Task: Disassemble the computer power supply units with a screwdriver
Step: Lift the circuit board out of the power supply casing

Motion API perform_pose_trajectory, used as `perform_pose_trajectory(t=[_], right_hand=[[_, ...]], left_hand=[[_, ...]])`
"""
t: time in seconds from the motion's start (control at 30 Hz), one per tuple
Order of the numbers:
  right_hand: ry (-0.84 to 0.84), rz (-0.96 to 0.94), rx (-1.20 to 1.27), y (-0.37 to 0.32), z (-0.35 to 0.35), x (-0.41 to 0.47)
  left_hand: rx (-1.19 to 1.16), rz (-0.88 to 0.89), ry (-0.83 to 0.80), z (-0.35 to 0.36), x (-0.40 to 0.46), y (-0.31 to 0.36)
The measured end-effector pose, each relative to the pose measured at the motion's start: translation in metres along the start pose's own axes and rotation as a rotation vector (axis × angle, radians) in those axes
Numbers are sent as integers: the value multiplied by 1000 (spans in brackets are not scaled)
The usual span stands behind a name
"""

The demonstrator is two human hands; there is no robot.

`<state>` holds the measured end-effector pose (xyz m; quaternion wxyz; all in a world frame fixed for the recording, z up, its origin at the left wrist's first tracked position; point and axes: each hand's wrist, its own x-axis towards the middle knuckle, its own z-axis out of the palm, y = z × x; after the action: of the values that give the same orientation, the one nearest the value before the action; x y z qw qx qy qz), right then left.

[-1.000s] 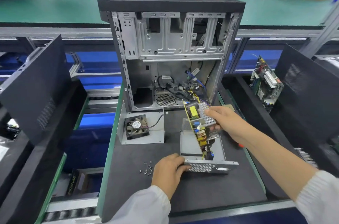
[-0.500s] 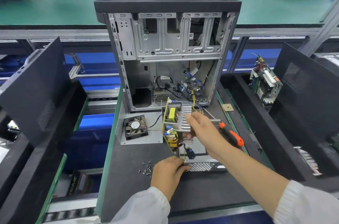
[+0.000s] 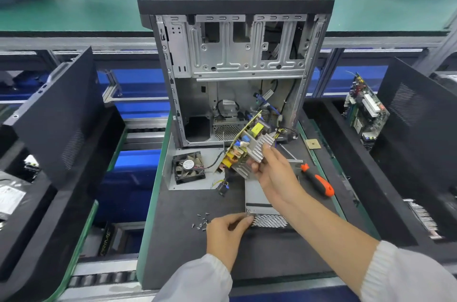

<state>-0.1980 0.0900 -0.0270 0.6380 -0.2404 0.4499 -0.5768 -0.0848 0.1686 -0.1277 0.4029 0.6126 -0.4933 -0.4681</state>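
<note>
my right hand (image 3: 273, 173) grips the power supply circuit board (image 3: 243, 147) by its finned heatsink (image 3: 262, 151), fingers curled around the metal. the board is lifted clear of the mat and tilted, its yellow and blue components facing up and left, with a wire bundle (image 3: 284, 131) running from its far end toward the open computer case (image 3: 235, 67). a short lead with a black connector (image 3: 222, 188) hangs below the board, just above the mat.

my left hand (image 3: 226, 230) pinches the near left corner of the power supply housing (image 3: 262, 212), thumb and fingertips on the perforated grille edge. the housing lies flat on the dark work mat (image 3: 188, 247).

a cluster of loose screws (image 3: 201, 222) lies just left of my left hand. the housing lid with its fan (image 3: 189, 167) lies flat to the left of the board. the orange-handled screwdriver (image 3: 317, 183) rests on the mat to the right, untouched.
</note>
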Motion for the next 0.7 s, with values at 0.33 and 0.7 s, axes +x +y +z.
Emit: perform_pose_trajectory(t=[0.33, 0.7], right_hand=[[-85, 116, 80, -29, -8, 19], [-429, -37, -1063, -131, -22, 47]], left_hand=[[8, 73, -89, 2, 8, 5], [199, 123, -244, -2, 23, 13]])
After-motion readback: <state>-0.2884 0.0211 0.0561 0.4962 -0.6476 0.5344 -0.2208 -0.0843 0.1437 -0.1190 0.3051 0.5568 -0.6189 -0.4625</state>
